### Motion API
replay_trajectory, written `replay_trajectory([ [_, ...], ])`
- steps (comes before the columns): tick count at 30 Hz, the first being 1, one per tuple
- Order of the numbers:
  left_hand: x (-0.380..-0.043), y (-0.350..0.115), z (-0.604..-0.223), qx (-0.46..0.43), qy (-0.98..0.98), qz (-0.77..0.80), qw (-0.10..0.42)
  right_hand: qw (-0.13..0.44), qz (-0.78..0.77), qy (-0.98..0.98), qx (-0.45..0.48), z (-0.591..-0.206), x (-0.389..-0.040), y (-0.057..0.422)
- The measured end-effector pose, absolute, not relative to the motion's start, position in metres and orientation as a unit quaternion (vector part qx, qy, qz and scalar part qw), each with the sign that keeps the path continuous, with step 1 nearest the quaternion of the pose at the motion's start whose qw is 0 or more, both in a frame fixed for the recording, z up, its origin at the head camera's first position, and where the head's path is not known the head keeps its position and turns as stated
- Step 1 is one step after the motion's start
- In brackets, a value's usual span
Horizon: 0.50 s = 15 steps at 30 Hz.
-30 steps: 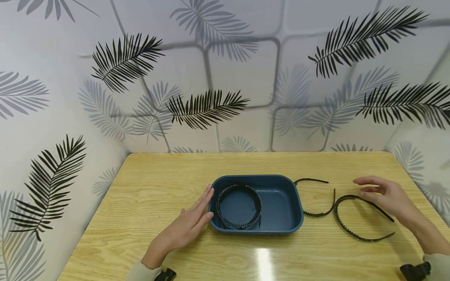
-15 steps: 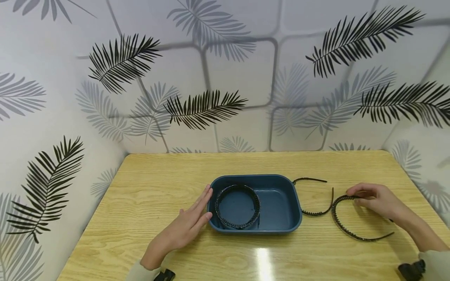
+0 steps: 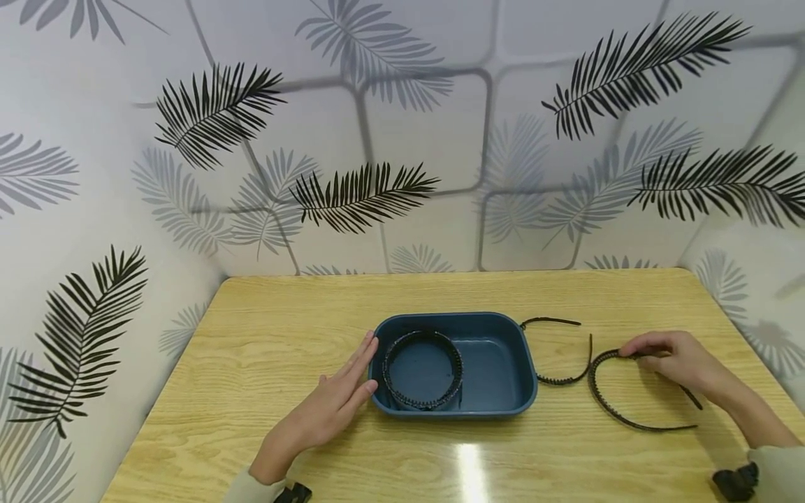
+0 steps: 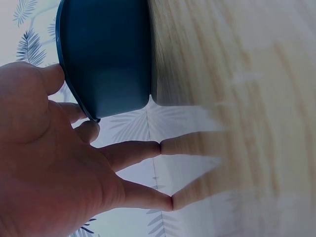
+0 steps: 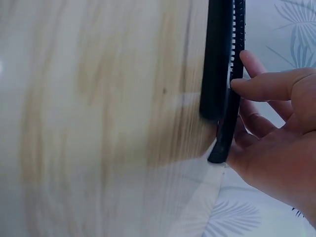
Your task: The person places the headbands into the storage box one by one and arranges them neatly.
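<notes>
A blue rectangular tub (image 3: 497, 377) stands on the table, with black toothed headbands (image 3: 457, 360) lying in its left part. My left hand (image 3: 327, 405) rests against the tub's left end, its fingers extended; in the left wrist view the thumb and some fingers touch the rim (image 4: 74, 96), and two fingertips meet the table. To the right, my right hand (image 3: 682, 363) pinches a black toothed headband (image 3: 606, 402) by its upper arm. The right wrist view has thumb and fingers on this headband (image 5: 229, 118), whose other arm is nearer the camera.
Another black headband (image 3: 560, 381) lies on the table between the tub and the pinched one, partly hidden by the tub's right wall. Behind the wooden table (image 3: 283, 314) rises a wall with a leaf pattern (image 3: 434, 230). A light reflection shows near the front.
My right hand has come down and left onto the right headband and now pinches it; that headband has shifted slightly. The left hand stays at the tub.
</notes>
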<state>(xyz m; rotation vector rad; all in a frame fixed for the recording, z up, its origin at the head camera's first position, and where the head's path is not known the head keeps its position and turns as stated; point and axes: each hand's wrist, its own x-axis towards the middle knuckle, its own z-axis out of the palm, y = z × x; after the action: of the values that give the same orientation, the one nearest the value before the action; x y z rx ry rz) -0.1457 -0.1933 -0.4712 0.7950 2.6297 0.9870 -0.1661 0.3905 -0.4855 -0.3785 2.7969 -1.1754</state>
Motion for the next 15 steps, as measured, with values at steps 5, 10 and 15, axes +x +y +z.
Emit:
replay_trajectory([
  [5,-0.145,-0.194,-0.471,0.268,0.897,0.334,0.109,0.041,-0.361,0.924,-0.116,-0.484,-0.164,0.395],
  [10,-0.145,-0.194,-0.471,0.272,0.896,0.337,0.104,0.041,-0.368,0.921,-0.121,-0.484,-0.163,0.399],
  [15,-0.145,-0.193,-0.47,0.272,0.893,0.341,0.107,0.066,-0.406,0.908,-0.083,-0.48,-0.158,0.409],
])
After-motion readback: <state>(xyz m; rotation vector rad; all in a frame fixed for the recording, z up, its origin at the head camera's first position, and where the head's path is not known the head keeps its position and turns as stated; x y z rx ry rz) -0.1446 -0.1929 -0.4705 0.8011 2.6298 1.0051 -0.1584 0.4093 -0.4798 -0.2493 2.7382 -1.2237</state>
